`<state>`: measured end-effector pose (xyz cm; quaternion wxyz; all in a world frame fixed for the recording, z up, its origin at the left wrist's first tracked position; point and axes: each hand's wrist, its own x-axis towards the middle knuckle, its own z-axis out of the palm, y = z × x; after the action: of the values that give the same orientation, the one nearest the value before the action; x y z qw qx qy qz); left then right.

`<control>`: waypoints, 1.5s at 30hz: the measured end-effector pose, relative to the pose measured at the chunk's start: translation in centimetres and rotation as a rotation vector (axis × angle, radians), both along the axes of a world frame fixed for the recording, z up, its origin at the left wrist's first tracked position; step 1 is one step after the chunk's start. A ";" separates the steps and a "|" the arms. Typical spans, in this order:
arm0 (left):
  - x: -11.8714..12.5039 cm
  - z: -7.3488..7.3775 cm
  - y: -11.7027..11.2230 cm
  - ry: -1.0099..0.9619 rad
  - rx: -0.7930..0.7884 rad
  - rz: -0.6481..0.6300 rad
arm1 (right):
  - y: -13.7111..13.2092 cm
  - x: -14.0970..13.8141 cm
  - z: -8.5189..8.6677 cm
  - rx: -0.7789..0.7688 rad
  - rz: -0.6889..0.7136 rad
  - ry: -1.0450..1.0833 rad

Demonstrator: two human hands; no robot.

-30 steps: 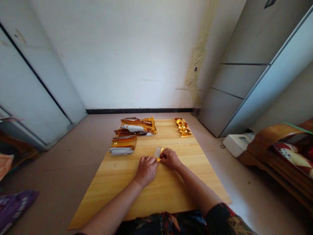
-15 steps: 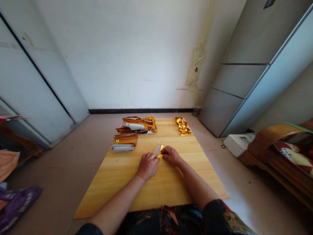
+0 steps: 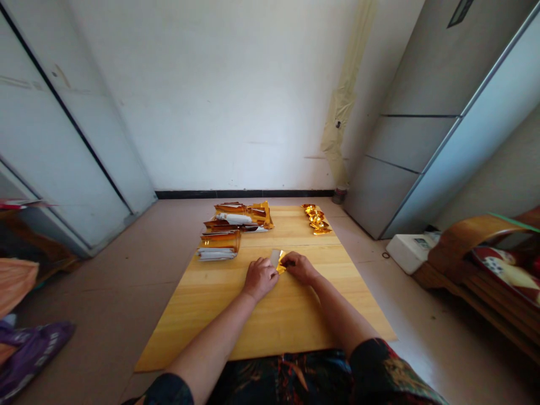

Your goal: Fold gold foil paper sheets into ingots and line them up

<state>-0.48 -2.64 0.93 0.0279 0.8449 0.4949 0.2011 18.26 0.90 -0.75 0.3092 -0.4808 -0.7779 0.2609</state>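
A small sheet of gold foil paper (image 3: pixel 278 261), white on its back, lies on the wooden board (image 3: pixel 270 315) between my two hands. My left hand (image 3: pixel 260 278) is curled, with its fingertips pressed on the sheet's near left edge. My right hand (image 3: pixel 298 266) pinches the sheet's right side, fingers closed on a gold fold. Both hands rest on the board a little past its middle.
Stacks of gold foil sheets (image 3: pixel 219 245) and more (image 3: pixel 242 216) sit at the board's far left. A row of folded gold pieces (image 3: pixel 315 219) lies at the far right. A grey refrigerator (image 3: pixel 422 146) stands right, a wooden chair (image 3: pixel 485 253) beside it.
Both hands have stayed on the same paper, shifting slightly as the fold is worked; more gold now shows at the right hand. The camera view has drifted a little.
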 end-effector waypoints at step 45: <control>-0.4 -0.1 1.1 -0.033 0.031 0.158 | -1.9 -0.7 1.6 0.222 -0.053 -0.499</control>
<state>-0.91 -1.50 0.82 0.0071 0.8002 0.5562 0.2242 17.57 -0.97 0.89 0.1655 -0.5135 -0.8411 0.0394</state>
